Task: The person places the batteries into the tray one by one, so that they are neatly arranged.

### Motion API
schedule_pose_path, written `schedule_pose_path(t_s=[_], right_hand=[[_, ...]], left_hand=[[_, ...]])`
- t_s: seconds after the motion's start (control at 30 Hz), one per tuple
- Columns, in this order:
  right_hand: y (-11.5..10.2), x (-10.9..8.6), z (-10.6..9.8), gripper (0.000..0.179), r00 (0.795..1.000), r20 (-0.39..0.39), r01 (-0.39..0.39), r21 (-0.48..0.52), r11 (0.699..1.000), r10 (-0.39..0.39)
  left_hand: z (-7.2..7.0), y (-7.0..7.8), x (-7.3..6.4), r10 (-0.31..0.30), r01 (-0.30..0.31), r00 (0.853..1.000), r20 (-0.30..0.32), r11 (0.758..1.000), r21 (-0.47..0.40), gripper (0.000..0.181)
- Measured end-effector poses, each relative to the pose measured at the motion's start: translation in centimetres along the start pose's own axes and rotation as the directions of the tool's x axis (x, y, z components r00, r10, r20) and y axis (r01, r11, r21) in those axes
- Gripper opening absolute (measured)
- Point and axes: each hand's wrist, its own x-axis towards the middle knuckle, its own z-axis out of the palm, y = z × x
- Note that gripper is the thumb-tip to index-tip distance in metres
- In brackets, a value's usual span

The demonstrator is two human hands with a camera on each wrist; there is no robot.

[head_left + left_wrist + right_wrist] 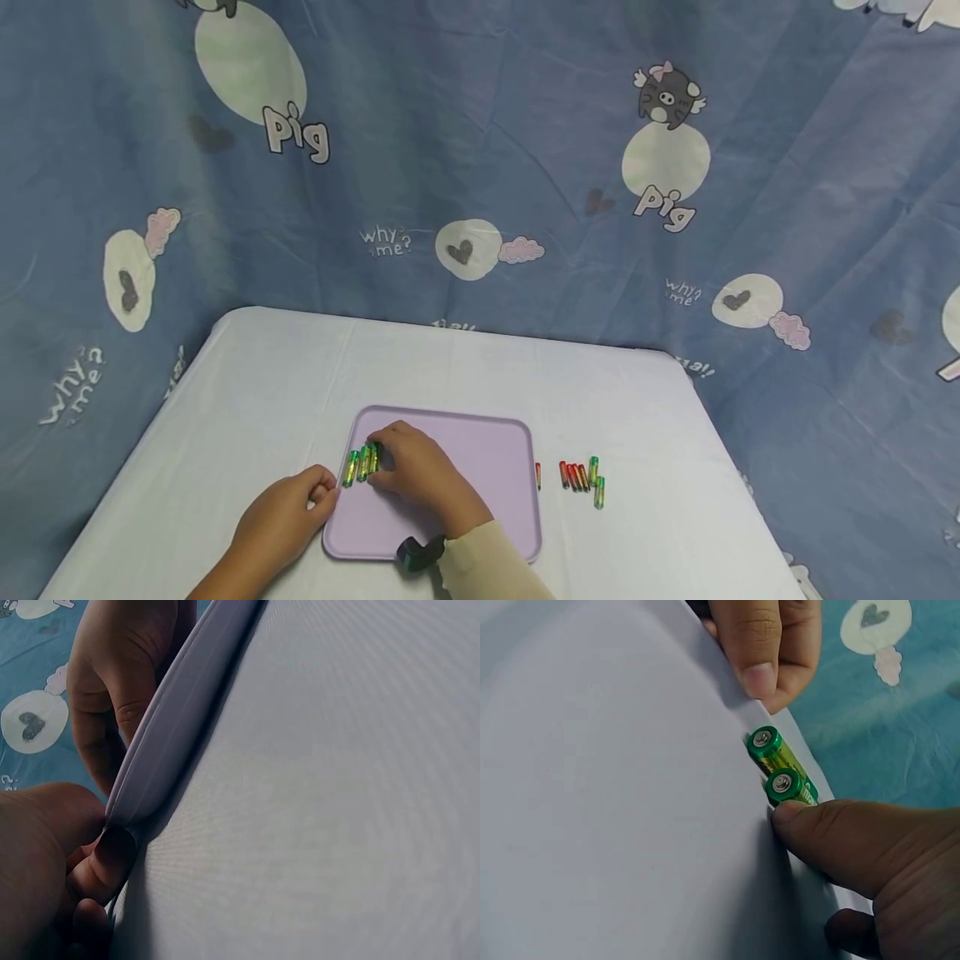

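A lilac tray (487,475) lies on the white table, with several green batteries (351,468) side by side near its left rim. My right hand (420,471) reaches over the tray and pinches the rightmost green battery (374,458) between thumb and fingertips. In the right wrist view the thumb (810,825) presses close against the batteries' ends, and two green batteries (776,750) show there. The left hand (288,510) grips the tray's left rim; in the left wrist view its thumb (67,814) lies over the rim (161,742), a curled finger below.
Right of the tray lie several red batteries (573,477) in a row, with two green batteries (599,492) beside them. One more red battery (537,476) lies right at the tray's right rim. A blue printed cloth (525,167) hangs behind the table (637,400).
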Motion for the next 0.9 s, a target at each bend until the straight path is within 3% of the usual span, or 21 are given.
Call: schedule_pose_path(t_s=[0.3, 0.9], right_hand=[[-0.40, 0.03, 0.03, 0.055, 1.000, -0.011, 0.028, -0.043, 0.999, -0.028], [-0.92, -0.05, 0.28, 0.059, 1.000, -0.028, 0.003, -0.115, 0.993, -0.007]], left_hand=[[0.04, -0.10, 0.06, 0.002, -0.002, 1.000, 0.002, 1.000, 0.012, 0.008], [-0.23, 0.31, 0.01, 0.005, -0.005, 1.000, 0.006, 1.000, 0.027, 0.009]])
